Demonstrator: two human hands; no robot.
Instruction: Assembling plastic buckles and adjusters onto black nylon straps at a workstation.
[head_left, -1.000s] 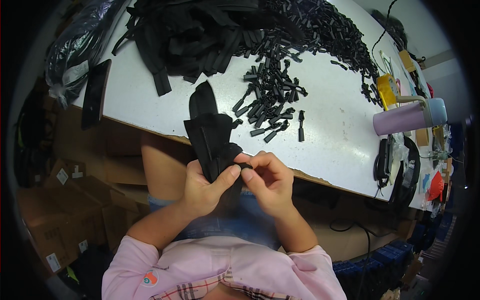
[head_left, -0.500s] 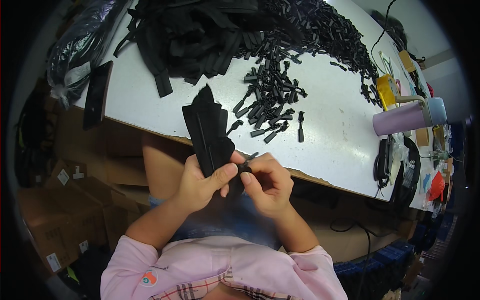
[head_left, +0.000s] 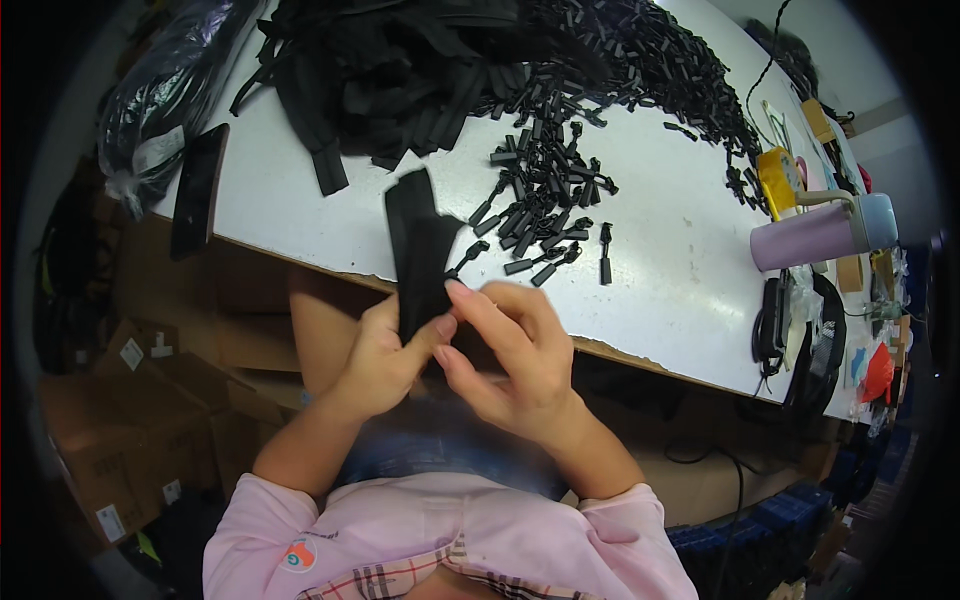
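My left hand (head_left: 382,362) is closed round a small stack of black zipper tapes (head_left: 420,235), which stands up past the table's near edge. Beside it, my right hand (head_left: 525,368) has its thumb and index finger apart, the tips close to the left thumb and the tapes' lower part; nothing shows between them. On the table just beyond lies a loose heap of black zipper sliders with pulls (head_left: 540,195). One single slider (head_left: 606,255) lies apart to its right. The tapes' lower ends are hidden by my hands.
A large pile of black zipper tapes (head_left: 380,75) covers the far left of the white table (head_left: 670,290). More sliders (head_left: 650,60) are heaped at the back. A dark flat slab (head_left: 198,190) sits left; a lilac bottle (head_left: 805,237) and yellow tape roll (head_left: 778,180) stand right.
My right hand has let go of a small dark slider-like piece it was pinching, and its fingers have spread. The tapes in my left hand have turned and narrowed in view.
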